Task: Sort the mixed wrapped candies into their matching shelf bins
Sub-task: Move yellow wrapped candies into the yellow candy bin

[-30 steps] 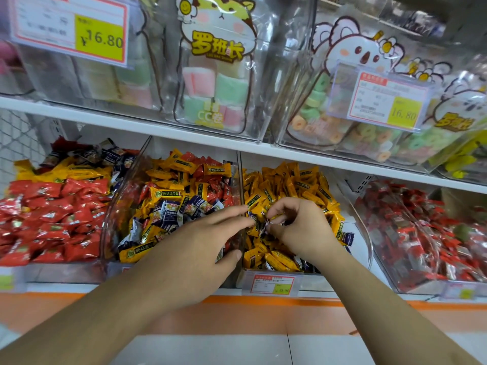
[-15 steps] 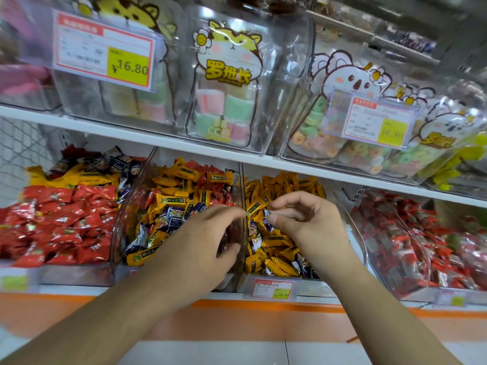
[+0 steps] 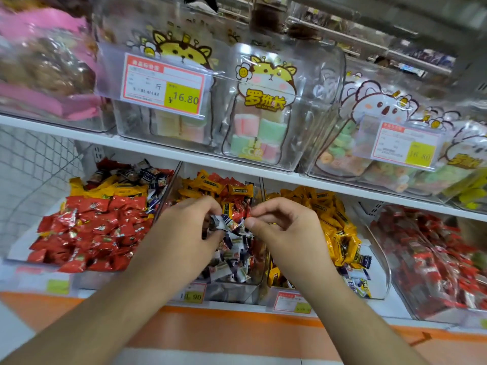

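Both hands [image 3: 237, 233] curled, pinching blue-white candy [image 3: 227, 223].

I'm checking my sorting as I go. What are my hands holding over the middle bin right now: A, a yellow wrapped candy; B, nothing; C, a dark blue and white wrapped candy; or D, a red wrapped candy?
C: the left hand grips a dark blue and white wrapped candy, and the right hand pinches its other end.

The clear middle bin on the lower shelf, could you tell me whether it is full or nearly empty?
Fairly full. The clear plastic middle bin holds heaped yellow, red and dark blue-and-white wrapped candies from front wall to back.
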Available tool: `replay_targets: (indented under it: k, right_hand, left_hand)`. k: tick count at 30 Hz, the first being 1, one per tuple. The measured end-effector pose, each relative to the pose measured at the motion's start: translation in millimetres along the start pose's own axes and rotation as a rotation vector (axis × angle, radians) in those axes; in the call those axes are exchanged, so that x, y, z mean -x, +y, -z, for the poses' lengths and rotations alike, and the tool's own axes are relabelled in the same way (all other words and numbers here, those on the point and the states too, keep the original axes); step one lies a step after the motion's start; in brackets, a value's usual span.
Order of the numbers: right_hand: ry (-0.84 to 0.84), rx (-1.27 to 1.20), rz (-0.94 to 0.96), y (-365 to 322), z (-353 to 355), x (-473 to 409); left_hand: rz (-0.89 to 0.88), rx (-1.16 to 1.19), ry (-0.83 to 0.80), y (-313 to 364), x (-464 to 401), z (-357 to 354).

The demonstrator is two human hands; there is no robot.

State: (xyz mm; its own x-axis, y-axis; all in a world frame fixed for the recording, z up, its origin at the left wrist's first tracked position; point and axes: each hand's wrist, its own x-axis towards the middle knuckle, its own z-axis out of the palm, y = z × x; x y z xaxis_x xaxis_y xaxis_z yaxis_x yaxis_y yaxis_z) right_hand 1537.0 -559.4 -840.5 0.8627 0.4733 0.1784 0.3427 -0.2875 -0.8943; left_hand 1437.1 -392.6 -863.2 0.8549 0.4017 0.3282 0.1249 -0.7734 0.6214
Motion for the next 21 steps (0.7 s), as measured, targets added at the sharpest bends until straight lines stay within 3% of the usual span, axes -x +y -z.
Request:
replay_targets:
  k: [3, 9, 15, 18, 21]
  right_hand:
    - [-0.033, 0.046, 0.026, -2, 4, -3]
    - [0.123, 0.219, -0.051, 36, 55, -13]
    - [-0.176, 0.628, 0.004, 72, 55, -10]
    - [-0.326, 0.731, 0.108, 80, 52, -22]
    - [-0.361, 0.783, 0.123, 90, 56, -33]
  left_hand:
    - [0.014, -0.090, -0.041, -9, -1, 8]
    - [-0.122, -0.049, -0.165, 4, 4, -4]
    - [-0.247, -0.008, -0.354, 26, 13, -33]
    - [-0.240, 0.001, -0.372, 31, 14, -43]
    - [-0.224, 0.008, -0.356, 31, 13, -47]
